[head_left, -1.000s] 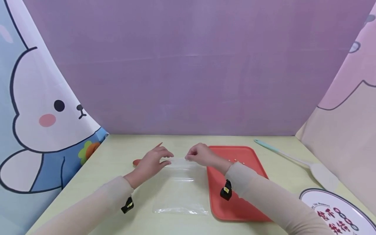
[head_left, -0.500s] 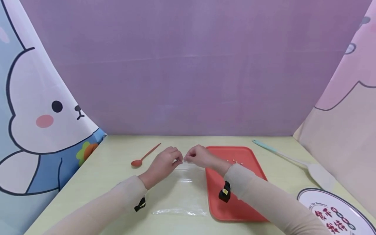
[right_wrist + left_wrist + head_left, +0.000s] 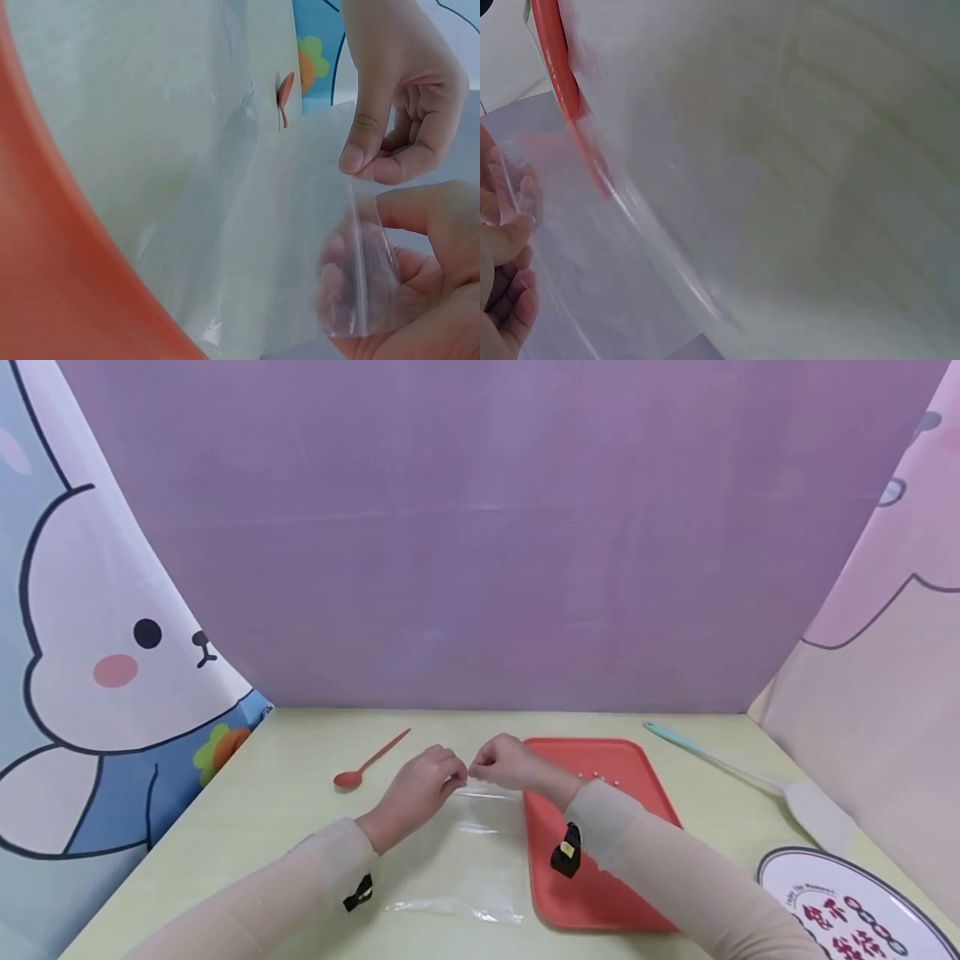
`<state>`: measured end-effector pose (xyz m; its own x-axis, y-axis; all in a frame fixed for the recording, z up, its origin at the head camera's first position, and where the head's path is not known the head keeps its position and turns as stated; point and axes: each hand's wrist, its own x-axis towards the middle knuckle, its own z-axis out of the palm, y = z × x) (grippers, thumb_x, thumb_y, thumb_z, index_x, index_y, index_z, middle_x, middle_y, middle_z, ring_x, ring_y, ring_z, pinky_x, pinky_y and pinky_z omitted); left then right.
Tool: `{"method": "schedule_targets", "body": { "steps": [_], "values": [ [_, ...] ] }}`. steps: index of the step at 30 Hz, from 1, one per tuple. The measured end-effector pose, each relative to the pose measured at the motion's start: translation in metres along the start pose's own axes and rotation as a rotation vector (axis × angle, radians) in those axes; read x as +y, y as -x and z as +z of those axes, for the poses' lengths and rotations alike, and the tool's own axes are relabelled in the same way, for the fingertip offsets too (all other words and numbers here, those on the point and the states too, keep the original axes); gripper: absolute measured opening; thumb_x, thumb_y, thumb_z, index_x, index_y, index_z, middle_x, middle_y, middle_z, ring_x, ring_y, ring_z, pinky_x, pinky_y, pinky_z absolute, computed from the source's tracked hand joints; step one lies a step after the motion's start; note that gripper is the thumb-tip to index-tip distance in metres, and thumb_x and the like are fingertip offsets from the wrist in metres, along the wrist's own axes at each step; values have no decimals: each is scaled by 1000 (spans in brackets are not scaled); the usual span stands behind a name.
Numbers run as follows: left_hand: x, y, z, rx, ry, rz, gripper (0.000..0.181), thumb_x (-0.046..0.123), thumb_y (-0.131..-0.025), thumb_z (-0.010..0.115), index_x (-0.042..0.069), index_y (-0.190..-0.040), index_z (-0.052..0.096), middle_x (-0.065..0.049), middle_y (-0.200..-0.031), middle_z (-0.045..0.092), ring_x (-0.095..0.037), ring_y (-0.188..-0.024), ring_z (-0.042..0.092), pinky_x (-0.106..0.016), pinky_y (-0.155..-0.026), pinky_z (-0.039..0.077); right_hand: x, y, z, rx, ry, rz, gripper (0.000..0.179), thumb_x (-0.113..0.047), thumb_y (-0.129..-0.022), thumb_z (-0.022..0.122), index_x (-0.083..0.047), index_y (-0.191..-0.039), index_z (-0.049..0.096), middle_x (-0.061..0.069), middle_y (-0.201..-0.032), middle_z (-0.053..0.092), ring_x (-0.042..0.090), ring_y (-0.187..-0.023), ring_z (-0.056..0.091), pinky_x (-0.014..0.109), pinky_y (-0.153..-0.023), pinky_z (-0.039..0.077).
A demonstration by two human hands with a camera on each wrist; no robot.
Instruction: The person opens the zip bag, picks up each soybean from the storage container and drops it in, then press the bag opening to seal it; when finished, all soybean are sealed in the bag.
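Note:
A clear plastic zip bag [image 3: 457, 868] lies over the table, its zip end raised between both hands. My left hand [image 3: 422, 785] pinches the bag's top edge between thumb and forefinger, plain in the right wrist view. Close beside it, my right hand [image 3: 512, 760] holds the same edge near the right corner. Through the plastic [image 3: 285, 225] in the right wrist view, some right-hand fingers show behind the zip strip. The two hands nearly touch. Whether the zip is parted cannot be told.
Right of the bag lies a red tray [image 3: 570, 902] with several small white bits [image 3: 596, 775], partly under the right arm. A red spoon [image 3: 348, 779] lies back left. Far right are a spatula [image 3: 817, 814] and a printed white plate [image 3: 783, 872].
My left hand has moved right, from hovering open over the bag's left top corner to pinching the edge beside my right hand. The bag's zip end is lifted and drawn together; the spoon is uncovered.

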<state>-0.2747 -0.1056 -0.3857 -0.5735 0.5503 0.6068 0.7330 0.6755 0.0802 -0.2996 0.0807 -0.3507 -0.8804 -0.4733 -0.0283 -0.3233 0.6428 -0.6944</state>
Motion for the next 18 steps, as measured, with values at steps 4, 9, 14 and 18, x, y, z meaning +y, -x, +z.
{"method": "schedule_targets", "body": {
  "steps": [4, 9, 14, 18],
  "values": [
    [0, 2, 3, 13, -11, 17, 11, 4, -80, 76, 13, -81, 69, 4, -80, 64, -11, -79, 57, -23, -71, 53, -3, 0, 4, 30, 8, 27, 16, -12, -92, 65, 0, -92, 75, 13, -87, 73, 10, -63, 49, 19, -55, 40],
    [0, 4, 5, 27, -42, 36, 11, 3, -81, 75, 13, -80, 69, 4, -79, 63, -11, -78, 56, -21, -69, 52, -4, -1, 8, 54, 12, 49, 16, -11, -92, 64, -1, -90, 75, 7, -83, 73, 9, -63, 51, 18, -54, 41],
    [2, 5, 6, 35, -55, 69, 13, 1, -80, 76, 12, -79, 68, 4, -77, 62, -11, -75, 54, -19, -67, 51, -2, -3, 10, 61, 20, 59, 15, -12, -92, 65, -2, -90, 76, 5, -82, 72, 10, -64, 53, 19, -55, 43],
    [3, 5, 7, 31, -66, 84, 13, 2, -79, 76, 12, -79, 68, 4, -77, 61, -11, -75, 53, -18, -67, 50, 0, -6, 9, 87, 36, 45, 15, -11, -91, 65, -1, -90, 76, 5, -82, 73, 9, -67, 55, 19, -56, 44]
  ]
}}
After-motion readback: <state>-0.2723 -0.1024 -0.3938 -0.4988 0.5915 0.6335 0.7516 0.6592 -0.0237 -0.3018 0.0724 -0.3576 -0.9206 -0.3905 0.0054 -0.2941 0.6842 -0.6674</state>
